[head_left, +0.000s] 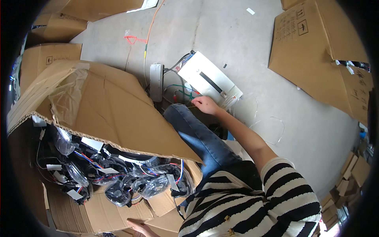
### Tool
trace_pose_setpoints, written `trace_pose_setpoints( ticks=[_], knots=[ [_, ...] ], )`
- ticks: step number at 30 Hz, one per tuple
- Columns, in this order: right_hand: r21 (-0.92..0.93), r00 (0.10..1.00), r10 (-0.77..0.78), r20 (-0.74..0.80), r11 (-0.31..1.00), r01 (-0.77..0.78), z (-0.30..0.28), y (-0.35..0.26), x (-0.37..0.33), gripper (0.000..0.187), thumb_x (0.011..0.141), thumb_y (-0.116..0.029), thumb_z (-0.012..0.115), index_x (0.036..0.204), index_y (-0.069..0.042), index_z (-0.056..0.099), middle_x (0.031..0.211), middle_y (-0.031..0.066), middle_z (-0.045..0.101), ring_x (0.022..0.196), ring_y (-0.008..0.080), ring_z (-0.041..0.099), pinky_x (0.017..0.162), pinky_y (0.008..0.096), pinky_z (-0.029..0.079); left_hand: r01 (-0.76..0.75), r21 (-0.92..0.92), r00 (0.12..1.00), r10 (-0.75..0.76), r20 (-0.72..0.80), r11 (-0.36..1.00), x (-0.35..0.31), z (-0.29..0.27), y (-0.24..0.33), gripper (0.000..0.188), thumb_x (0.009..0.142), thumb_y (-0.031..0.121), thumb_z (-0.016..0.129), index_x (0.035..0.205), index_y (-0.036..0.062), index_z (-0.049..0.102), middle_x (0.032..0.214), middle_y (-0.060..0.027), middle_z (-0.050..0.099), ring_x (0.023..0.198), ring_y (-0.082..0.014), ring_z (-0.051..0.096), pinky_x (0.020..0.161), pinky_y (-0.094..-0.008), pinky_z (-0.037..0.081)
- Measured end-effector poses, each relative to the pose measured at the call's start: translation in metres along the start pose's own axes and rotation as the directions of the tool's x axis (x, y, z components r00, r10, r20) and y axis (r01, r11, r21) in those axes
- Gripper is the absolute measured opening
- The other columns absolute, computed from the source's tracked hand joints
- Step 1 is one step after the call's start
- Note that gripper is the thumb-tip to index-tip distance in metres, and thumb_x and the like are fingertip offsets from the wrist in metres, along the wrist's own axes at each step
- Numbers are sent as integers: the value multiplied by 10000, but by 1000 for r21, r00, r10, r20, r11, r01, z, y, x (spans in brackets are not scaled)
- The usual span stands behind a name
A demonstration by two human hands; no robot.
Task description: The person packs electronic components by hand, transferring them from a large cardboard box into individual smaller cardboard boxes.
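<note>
The person's right hand [205, 105] reaches out over a raised knee toward twelve o'clock, fingertips pinched on thin wires [185, 94] at the near edge of a white flat device [209, 79] lying on the concrete floor [237, 35]. The left hand [136, 226], at about seven o'clock, lies flat and released against the outer wall of an open cardboard box [118, 106] packed with clear lamp housings [118, 185] and wiring. Judging from the tangle, a tug could pull a lead out of the device or snag the loose clear wire [276, 126] at three o'clock; leaning on the box wall may buckle it.
</note>
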State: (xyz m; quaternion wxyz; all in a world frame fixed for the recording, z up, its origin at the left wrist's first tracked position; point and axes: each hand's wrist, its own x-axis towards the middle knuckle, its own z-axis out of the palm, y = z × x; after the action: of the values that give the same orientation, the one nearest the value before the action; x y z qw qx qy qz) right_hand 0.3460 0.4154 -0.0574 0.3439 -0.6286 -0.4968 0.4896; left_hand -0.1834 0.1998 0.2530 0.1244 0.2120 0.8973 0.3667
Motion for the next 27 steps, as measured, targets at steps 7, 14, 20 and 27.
trace_pose_setpoints(
  ticks=[7, 14, 20, 27],
  knots=[
    [-176, 901, 376, 216, 923, -343, 30, 44, 57, 354, 738, -114, 410, 1068, -30, 508, 992, 130, 530, 754, 310, 569, 524, 396, 516, 29, 110, 1000, -29, -2, 993, -13, 21, 18, 563, 833, 445, 402, 1138, -28, 376, 1084, -168, 420, 953, -229, 428, 842, -367, 358],
    [-170, 565, 728, 388, 659, -732, 50, 73, 81, 468, 686, -77, 417, 1153, -49, 429, 1269, 131, 283, 900, 377, 517, 484, 471, 500, 201, 451, 980, -181, -87, 869, -30, 20, 45, 528, 864, 385, 355, 1133, -62, 438, 1061, -175, 527, 1030, -185, 479, 916, -447, 338],
    [-258, 710, 643, 287, 766, -589, 65, 106, 88, 499, 674, -147, 462, 1143, 17, 410, 1242, 197, 302, 1055, 371, 426, 772, 453, 414, 174, 346, 983, -144, -111, 922, -13, 26, 53, 535, 857, 392, 370, 1148, -55, 420, 1092, -168, 497, 1044, -188, 461, 922, -427, 329],
    [-554, 744, 588, 318, 752, -357, 74, 111, 106, 590, 705, -232, 469, 1162, 115, 331, 1194, 269, 378, 1103, 381, 382, 932, 405, 304, 116, 183, 986, -91, -137, 976, -2, 34, 55, 551, 848, 402, 390, 1169, -46, 394, 1136, -158, 456, 1063, -192, 435, 930, -398, 315]
  ],
)
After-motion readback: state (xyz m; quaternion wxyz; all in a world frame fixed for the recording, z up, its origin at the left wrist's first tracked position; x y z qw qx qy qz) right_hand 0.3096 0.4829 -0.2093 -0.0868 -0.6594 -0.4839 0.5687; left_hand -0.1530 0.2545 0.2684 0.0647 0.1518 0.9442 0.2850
